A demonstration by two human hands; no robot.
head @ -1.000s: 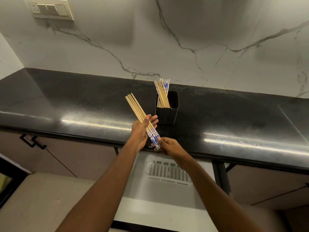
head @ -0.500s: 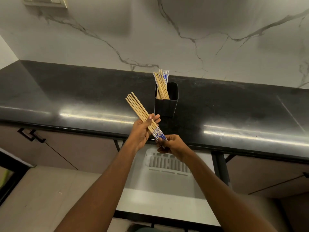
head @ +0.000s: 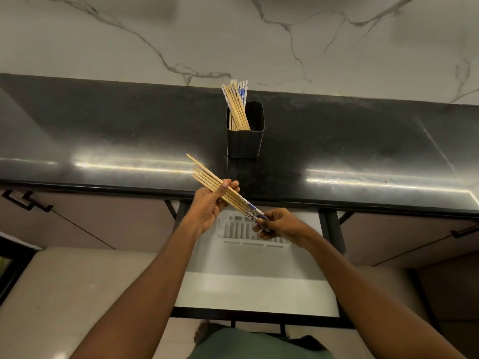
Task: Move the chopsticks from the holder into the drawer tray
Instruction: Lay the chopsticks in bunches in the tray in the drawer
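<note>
Landmark: the black holder [head: 245,141] stands upright on the dark table [head: 103,141], close to the marble wall [head: 233,35].
Chopsticks in holder: a cluster of chopsticks [head: 236,106] leans toward the holder's left side, their ends sticking up past its rim, some with blue-and-white patterned tops.
Held bundle: a second bundle of chopsticks [head: 223,191] lies in front of the holder and slightly to its left, above the table's front edge, slanting from upper left to lower right; one stick reaches farther to the upper left than the others.
Left hand: the left hand [head: 211,206] is closed around the middle of the held bundle, fingers curled over the sticks and thumb on top.
Right hand: the right hand [head: 278,225] pinches the bundle's blue-patterned lower end between fingertips and thumb.
Drawer: an open drawer [head: 255,294] sits in front of the holder, below the table's edge.
Drawer tray: a white slotted tray [head: 241,230] lies at the drawer's back end, directly under both hands; no chopsticks are visible in it.
</note>
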